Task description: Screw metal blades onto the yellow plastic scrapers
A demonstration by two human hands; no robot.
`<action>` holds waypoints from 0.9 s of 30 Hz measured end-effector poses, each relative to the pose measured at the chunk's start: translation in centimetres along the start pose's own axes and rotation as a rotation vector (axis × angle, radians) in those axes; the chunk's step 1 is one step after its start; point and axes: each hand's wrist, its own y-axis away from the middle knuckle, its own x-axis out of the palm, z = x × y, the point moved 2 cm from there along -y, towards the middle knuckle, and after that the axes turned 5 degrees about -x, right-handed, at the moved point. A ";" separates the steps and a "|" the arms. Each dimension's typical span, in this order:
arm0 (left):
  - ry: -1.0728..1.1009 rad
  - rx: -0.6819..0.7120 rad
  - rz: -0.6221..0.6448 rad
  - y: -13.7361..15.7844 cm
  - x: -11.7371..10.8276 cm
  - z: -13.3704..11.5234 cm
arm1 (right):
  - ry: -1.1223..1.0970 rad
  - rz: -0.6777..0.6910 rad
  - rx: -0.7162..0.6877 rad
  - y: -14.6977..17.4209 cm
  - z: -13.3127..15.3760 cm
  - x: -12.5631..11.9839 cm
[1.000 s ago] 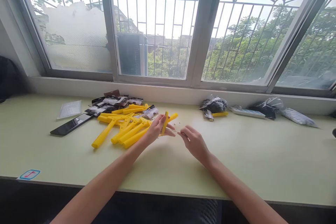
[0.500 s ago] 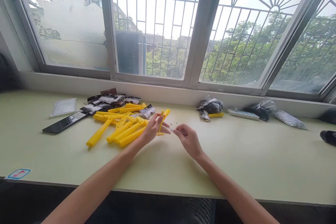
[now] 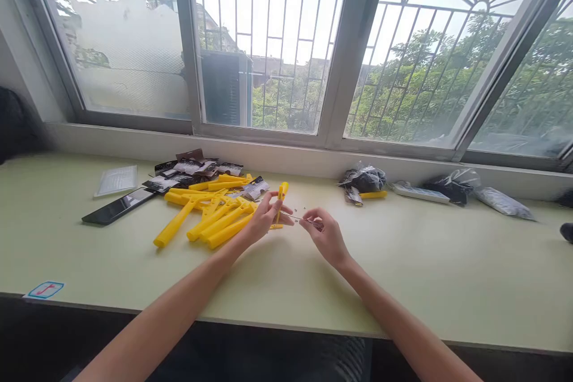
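Raised over the table, my left hand is closed around a yellow plastic piece, held upright; its exact kind is unclear. My right hand pinches a thin metal screwdriver, whose shaft points left to the yellow piece. Whether the tip sits in a screw is hidden by my left fingers. Tiny metal bits, perhaps screws, lie on the table behind and between my hands. To the left of my left hand is a pile of similar yellow plastic handles.
Black and white packets lie behind the pile, with a dark flat phone-like slab and a clear tray at left. Dark bagged items, a white box and a pale bag line the windowsill at right.
The yellow piece has turned in my left hand and now shows narrower. My right fingers have shifted on the screwdriver. The whole view has moved slightly.
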 end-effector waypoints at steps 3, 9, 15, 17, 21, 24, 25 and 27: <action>0.029 -0.001 0.007 0.2 0.1 -0.3 | 0.025 0.054 0.103 0.0 -0.3 0.2; 0.050 -0.010 0.030 0.4 0.5 -0.4 | -0.047 0.010 0.079 -0.2 -0.2 -0.1; 0.060 -0.001 0.020 0.2 0.3 -0.1 | -0.072 0.017 0.111 -0.2 -0.3 0.0; 0.052 0.006 0.019 0.2 0.3 -0.1 | -0.024 0.064 0.169 -0.2 -0.3 0.2; 0.042 0.003 0.019 0.3 0.3 -0.2 | 0.004 0.083 0.189 -0.3 -0.3 0.0; 0.036 -0.005 0.007 0.4 0.2 -0.1 | -0.081 0.077 0.146 -0.5 -0.4 -0.1; 0.032 -0.008 0.003 0.3 0.1 -0.1 | -0.103 0.079 0.137 -0.6 -0.5 -0.2; 0.024 -0.009 -0.005 0.2 0.0 0.1 | -0.134 0.074 0.139 -1.0 -0.7 -0.1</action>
